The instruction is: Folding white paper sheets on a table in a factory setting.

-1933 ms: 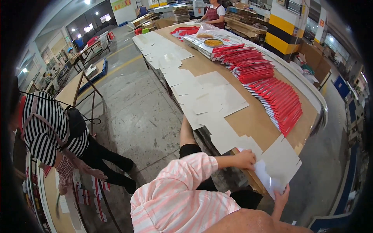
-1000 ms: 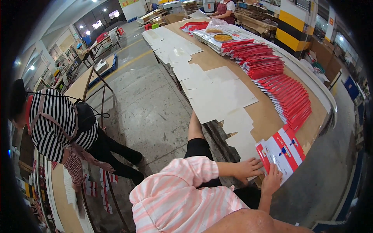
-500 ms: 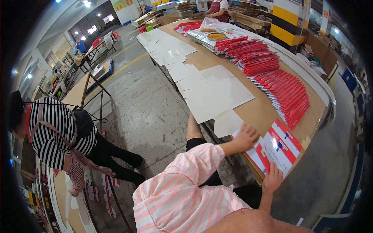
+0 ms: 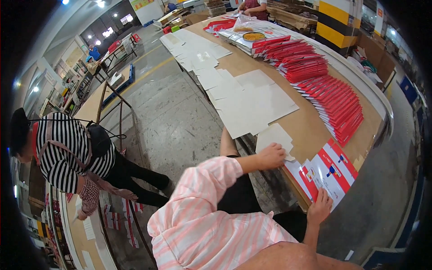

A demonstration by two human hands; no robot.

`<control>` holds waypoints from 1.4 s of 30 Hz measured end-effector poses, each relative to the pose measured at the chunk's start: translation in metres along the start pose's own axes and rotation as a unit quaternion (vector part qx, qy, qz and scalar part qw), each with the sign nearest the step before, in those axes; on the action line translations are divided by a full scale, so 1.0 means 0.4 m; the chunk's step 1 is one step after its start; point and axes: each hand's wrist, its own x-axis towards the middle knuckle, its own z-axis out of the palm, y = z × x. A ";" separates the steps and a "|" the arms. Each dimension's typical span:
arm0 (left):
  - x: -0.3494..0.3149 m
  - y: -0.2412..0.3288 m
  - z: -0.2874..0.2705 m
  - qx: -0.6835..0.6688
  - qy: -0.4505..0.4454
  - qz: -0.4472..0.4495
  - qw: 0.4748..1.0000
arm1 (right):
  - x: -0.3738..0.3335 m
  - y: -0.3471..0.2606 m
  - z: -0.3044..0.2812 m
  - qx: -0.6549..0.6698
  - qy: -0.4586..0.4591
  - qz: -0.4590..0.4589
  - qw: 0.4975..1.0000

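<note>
In the head view, my left hand (image 4: 272,156) has its fingers curled on the near edge of a small white card piece (image 4: 273,136) at the table's left edge. My right hand (image 4: 320,207) grips the near edge of a flat red-and-white printed card (image 4: 330,173), its fingertips on the top face and the thumb hard to see. Blue pictures of a tool show on this card's glossy face. The card lies at the table's near corner, and its white left end sits close to my left hand.
A long fanned row of red-and-white printed cards (image 4: 334,104) curves along the right of the brown table (image 4: 288,124). Overlapping white sheets (image 4: 254,101) cover its left side. A person in a striped top (image 4: 67,146) works at the left, another person (image 4: 257,9) at the far end.
My left hand has moved left, off the printed card and onto the small white card piece, which has shifted and turned slightly. My right hand stays at the printed card's near edge.
</note>
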 end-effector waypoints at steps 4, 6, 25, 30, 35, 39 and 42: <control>-0.104 -0.141 -0.088 0.053 -0.042 0.101 0.993 | -0.004 0.005 -0.003 -0.008 0.012 -0.022 1.000; -0.096 -0.229 -0.086 0.007 -0.025 0.063 0.998 | -0.006 -0.001 -0.008 -0.006 0.007 -0.022 1.000; 0.023 -0.060 -0.001 -0.662 0.369 -0.407 0.510 | -0.001 0.004 -0.018 0.055 0.022 0.012 0.998; 0.016 0.004 -0.076 -0.267 0.158 -0.139 0.940 | 0.000 0.012 -0.050 0.043 -0.028 0.005 0.999; 0.015 0.050 -0.089 -0.146 0.078 0.073 0.984 | 0.012 -0.003 -0.054 0.023 -0.053 -0.037 0.998; 0.042 0.084 -0.070 -0.036 -0.038 0.043 0.998 | 0.008 -0.020 -0.049 0.001 -0.082 -0.014 0.997; 0.042 0.082 -0.029 -0.047 -0.035 0.039 0.997 | -0.012 -0.037 -0.035 0.006 -0.056 -0.013 0.998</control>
